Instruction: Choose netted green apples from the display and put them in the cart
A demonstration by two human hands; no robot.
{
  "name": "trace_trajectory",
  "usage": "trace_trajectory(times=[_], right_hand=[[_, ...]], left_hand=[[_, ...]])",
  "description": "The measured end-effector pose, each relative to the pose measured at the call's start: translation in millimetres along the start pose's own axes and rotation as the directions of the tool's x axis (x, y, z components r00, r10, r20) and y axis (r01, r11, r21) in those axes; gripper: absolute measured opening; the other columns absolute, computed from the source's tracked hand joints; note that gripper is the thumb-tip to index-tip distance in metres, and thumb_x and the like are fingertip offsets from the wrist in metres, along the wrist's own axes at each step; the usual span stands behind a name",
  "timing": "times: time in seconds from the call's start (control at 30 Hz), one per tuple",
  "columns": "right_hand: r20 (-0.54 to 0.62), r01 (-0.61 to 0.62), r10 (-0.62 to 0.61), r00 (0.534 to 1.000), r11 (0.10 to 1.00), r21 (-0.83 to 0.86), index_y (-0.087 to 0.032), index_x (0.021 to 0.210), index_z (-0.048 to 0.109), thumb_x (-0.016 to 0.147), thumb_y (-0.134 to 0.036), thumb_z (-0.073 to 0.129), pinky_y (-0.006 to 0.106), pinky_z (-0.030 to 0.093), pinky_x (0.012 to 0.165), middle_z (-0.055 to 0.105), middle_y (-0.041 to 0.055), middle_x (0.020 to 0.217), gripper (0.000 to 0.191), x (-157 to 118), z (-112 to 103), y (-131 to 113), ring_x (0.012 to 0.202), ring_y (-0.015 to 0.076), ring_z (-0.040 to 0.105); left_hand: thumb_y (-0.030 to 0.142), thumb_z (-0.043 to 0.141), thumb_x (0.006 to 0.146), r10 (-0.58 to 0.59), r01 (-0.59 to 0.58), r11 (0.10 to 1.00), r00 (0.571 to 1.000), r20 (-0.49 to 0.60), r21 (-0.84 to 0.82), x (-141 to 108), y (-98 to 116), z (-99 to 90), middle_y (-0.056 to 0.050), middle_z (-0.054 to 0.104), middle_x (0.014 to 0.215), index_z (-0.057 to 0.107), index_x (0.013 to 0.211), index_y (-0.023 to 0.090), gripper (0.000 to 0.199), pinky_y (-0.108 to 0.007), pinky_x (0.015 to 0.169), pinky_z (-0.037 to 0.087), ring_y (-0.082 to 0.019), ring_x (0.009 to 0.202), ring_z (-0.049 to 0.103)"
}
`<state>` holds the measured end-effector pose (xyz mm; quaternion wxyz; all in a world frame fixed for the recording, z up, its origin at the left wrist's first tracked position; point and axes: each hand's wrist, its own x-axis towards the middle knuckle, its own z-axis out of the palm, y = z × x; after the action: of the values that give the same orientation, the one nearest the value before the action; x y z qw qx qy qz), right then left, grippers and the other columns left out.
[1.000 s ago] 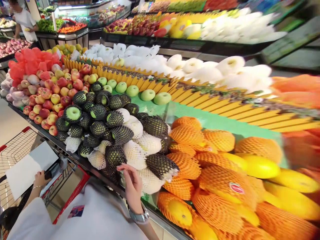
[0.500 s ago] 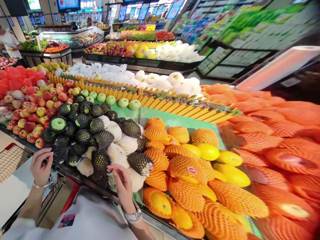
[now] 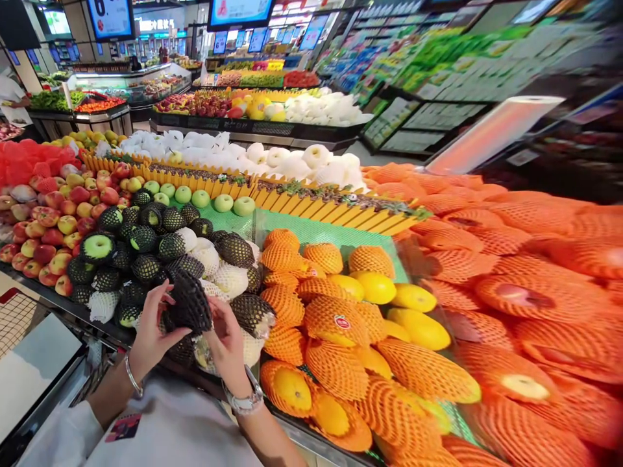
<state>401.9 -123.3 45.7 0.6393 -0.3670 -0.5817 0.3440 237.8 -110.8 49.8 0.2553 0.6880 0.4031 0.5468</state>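
A black foam net sleeve (image 3: 189, 301) is between my two hands, over the front of the fruit bin. My left hand (image 3: 156, 324) is closed on its left side with fingers and thumb. My right hand (image 3: 226, 340) pinches its right edge, with the fingertips partly behind it. Whether a fruit is inside the sleeve, I cannot tell. Around it lie green apples in black nets, one with its top bare (image 3: 97, 248), and several fruits in white nets (image 3: 230, 279).
Red-yellow apples (image 3: 48, 240) are heaped at left. Yellow melons in orange nets (image 3: 335, 321) fill the bin at right, beside larger orange-netted fruit (image 3: 525, 285). A yellow fence divider (image 3: 331, 211) runs behind. A cart (image 3: 19, 324) stands at lower left; a plastic bag roll (image 3: 491, 133) tilts at upper right.
My left hand has moved right, toward my right hand, and the black net sleeve is now held up between both. My right hand has closed on its edge. The view has shifted slightly.
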Motion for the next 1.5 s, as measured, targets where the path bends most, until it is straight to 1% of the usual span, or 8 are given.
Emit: trace_trajectory(times=[0.13,0.33,0.57,0.7,0.93,1.1,1.3,1.5], right_hand=[[-0.017,0.030,-0.032,0.999,0.995,-0.099,-0.023,0.116,0.067,0.086,-0.018,0.058,0.032,0.052,0.082,0.068,0.0062,0.096,0.032,1.0,-6.3,4.6,0.088,0.0186,0.064],[-0.160,0.008,-0.045,0.986,0.975,-0.223,-0.019,0.109,0.067,0.080,-0.015,0.054,0.028,0.047,0.072,0.061,0.0036,0.085,0.032,7.5,-20.3,9.7,0.076,0.0166,0.056],[0.058,-0.345,0.353,0.934,0.931,-0.118,-0.017,0.058,0.058,0.071,-0.027,0.057,0.026,0.038,0.058,0.057,0.0003,0.059,0.016,14.2,-39.9,17.8,0.060,0.0151,0.045],[-0.003,-0.351,0.351,0.936,0.936,-0.029,-0.017,0.057,0.058,0.068,-0.029,0.056,0.025,0.038,0.050,0.052,-0.0016,0.051,0.016,7.9,-44.8,20.1,0.049,0.0126,0.043],[-0.307,0.041,-0.066,0.950,0.995,-0.087,-0.020,0.081,0.076,0.073,-0.016,0.064,0.032,0.055,0.074,0.073,0.0073,0.088,0.015,-3.3,-53.3,22.6,0.081,0.0205,0.068],[-0.022,0.345,-0.362,0.932,0.903,-0.256,-0.020,0.081,0.072,0.084,-0.009,0.051,0.034,0.058,0.076,0.073,0.0085,0.091,0.024,-11.7,-66.0,23.5,0.085,0.0209,0.070],[-0.006,0.332,-0.364,0.931,0.854,-0.401,-0.018,0.095,0.069,0.089,-0.011,0.051,0.031,0.058,0.077,0.071,0.0102,0.093,0.019,-15.1,-67.3,22.3,0.088,0.0202,0.069],[0.108,0.362,-0.346,0.932,0.863,-0.352,-0.017,0.072,0.062,0.097,-0.016,0.042,0.023,0.052,0.055,0.063,0.0040,0.064,0.032,-14.6,-60.4,21.4,0.059,0.0147,0.062]], left_hand=[[0.041,0.070,0.083,-0.135,0.135,0.991,0.991,0.018,0.005,2.1,-9.0,8.4,-0.009,0.061,0.118,0.049,0.139,0.028,0.061,-0.038,0.093,0.052,-0.022,0.106,0.061],[0.035,0.069,0.083,-0.034,0.033,0.999,0.992,-0.119,-0.011,6.0,-6.4,9.7,-0.006,0.066,0.093,0.064,0.091,0.021,0.017,-0.033,0.085,0.054,-0.019,0.092,0.065],[0.021,0.059,0.090,0.221,-0.276,0.949,0.928,0.300,0.155,12.6,12.8,9.8,-0.013,0.059,0.132,0.057,0.092,0.020,0.003,-0.044,0.105,0.047,-0.025,0.125,0.056],[0.016,0.051,0.092,0.279,-0.411,0.895,0.817,0.504,0.171,21.1,11.4,14.5,-0.014,0.053,0.139,0.049,0.129,0.020,0.037,-0.050,0.117,0.034,-0.024,0.135,0.046],[0.011,0.058,0.082,0.350,-0.501,0.814,0.827,0.439,0.293,25.8,8.7,32.1,-0.012,0.055,0.111,0.050,0.107,0.018,0.027,-0.045,0.099,0.049,-0.026,0.111,0.052],[0.009,0.054,0.079,0.344,-0.472,0.844,0.841,0.418,0.256,28.3,12.3,38.7,-0.008,0.054,0.105,0.047,0.104,0.020,0.029,-0.044,0.098,0.048,-0.024,0.107,0.051],[0.013,0.053,0.079,0.344,-0.496,0.838,0.803,0.486,0.226,29.8,11.5,40.9,-0.012,0.053,0.111,0.048,0.118,0.017,0.039,-0.052,0.108,0.039,-0.028,0.116,0.048],[0.027,0.048,0.092,0.326,-0.381,0.923,0.708,0.626,-0.049,30.4,17.7,28.1,-0.014,0.040,0.143,0.024,0.151,0.023,0.064,-0.057,0.121,0.011,-0.030,0.138,0.034]])
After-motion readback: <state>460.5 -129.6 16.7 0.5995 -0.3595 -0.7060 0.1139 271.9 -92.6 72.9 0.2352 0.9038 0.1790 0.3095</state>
